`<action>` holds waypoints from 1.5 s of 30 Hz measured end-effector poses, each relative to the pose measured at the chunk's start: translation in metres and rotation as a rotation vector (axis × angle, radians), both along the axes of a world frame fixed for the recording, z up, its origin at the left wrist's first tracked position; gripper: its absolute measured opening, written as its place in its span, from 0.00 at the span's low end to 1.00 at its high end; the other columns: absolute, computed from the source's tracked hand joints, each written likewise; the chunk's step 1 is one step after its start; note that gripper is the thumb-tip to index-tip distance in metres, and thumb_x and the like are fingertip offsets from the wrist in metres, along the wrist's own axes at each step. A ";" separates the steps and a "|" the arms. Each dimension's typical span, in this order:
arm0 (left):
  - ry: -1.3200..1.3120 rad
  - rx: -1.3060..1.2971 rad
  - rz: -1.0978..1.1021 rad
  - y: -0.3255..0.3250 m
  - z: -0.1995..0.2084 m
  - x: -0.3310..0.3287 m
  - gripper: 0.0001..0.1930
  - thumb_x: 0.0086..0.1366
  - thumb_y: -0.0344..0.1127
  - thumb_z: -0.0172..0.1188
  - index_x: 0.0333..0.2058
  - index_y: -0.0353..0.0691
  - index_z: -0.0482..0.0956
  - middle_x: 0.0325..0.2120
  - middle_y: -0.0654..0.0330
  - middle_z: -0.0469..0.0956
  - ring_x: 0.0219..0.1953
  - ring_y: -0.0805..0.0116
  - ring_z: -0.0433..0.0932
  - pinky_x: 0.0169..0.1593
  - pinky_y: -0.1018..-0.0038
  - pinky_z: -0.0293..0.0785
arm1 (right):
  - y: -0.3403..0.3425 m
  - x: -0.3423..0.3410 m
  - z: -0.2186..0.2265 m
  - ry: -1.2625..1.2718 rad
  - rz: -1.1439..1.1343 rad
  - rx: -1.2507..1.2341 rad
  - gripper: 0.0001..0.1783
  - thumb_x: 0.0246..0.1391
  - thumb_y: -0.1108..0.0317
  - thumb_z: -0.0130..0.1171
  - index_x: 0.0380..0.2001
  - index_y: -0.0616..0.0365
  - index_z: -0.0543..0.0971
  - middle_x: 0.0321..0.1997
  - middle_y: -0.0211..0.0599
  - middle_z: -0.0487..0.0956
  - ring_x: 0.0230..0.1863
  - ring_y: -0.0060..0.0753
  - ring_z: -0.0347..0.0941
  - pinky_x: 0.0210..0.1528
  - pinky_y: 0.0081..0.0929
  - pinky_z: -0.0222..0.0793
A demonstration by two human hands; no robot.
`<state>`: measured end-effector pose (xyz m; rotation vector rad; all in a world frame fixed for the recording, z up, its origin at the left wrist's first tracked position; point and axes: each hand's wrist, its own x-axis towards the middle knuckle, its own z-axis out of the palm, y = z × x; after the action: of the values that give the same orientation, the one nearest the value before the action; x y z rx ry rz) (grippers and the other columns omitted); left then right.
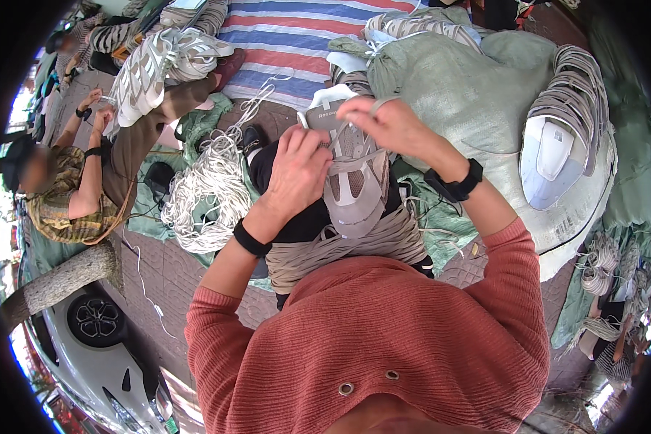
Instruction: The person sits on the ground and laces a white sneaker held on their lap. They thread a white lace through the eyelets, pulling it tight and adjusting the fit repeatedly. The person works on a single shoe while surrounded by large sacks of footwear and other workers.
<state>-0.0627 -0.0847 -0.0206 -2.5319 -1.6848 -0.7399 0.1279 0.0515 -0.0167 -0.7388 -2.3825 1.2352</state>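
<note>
1. Shoe upper in grey and white (pixel 354 189) sits between our two hands, above our lap, its rounded toe pointing back toward us and its open collar end facing away.
2. Our left grip (pixel 296 168) lies against the upper's left side, just beside the lacing area; the fingers are curled in on that edge, and we read it as grasping the upper there.
3. Our right grip (pixel 389 124) is over the upper's right side, near the collar end and farther from us than the left one. Its fingers are bent together and a pale strip (pixel 378 106) shows at them; exactly what they pinch we cannot tell.
4. The toe lies on our side of both grips, free of our fingers, while the pale tongue (pixel 334 94) stands out beyond them.
5. Nearest below the toe, a bundle of grey-beige laces (pixel 343 244) stretches across our lap.
6. Left of our knees we have a tangled heap of white cord (pixel 213 195) on green sheeting.
7. To our right, a bulging green sack (pixel 448 94) bears a stack of similar uppers (pixel 566 108) at its far right side.
8. Off to our left, a seated co-worker (pixel 72 195) has both hands raised near another batch of uppers (pixel 148 76); beyond our work a striped sheet (pixel 289 36) covers the ground.
</note>
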 end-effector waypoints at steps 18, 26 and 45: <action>-0.202 -0.226 -0.106 0.022 -0.001 -0.032 0.09 0.52 0.31 0.66 0.27 0.41 0.73 0.49 0.56 0.70 0.52 0.51 0.64 0.55 0.58 0.60 | 0.017 -0.017 -0.033 0.061 0.021 -0.725 0.08 0.51 0.64 0.63 0.25 0.55 0.79 0.25 0.22 0.73 0.26 0.18 0.65 0.29 0.21 0.58; -0.293 -0.318 -0.101 0.036 -0.002 -0.029 0.10 0.52 0.30 0.68 0.32 0.42 0.75 0.45 0.60 0.70 0.49 0.56 0.66 0.55 0.60 0.60 | 0.018 -0.001 -0.037 0.190 -0.179 -0.751 0.08 0.55 0.63 0.64 0.32 0.54 0.78 0.26 0.16 0.70 0.26 0.11 0.60 0.29 0.13 0.52; -0.214 -0.290 -0.113 0.019 0.003 -0.022 0.14 0.49 0.25 0.69 0.33 0.40 0.74 0.47 0.57 0.70 0.51 0.53 0.68 0.55 0.62 0.63 | -0.058 0.045 -0.042 0.021 0.039 0.075 0.09 0.60 0.63 0.58 0.34 0.57 0.74 0.27 0.33 0.70 0.29 0.31 0.68 0.30 0.28 0.63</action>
<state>-0.0845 -0.0659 -0.0175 -2.8547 -1.8464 -0.8596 0.1732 -0.0067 -0.0586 -0.6562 -2.4223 1.1560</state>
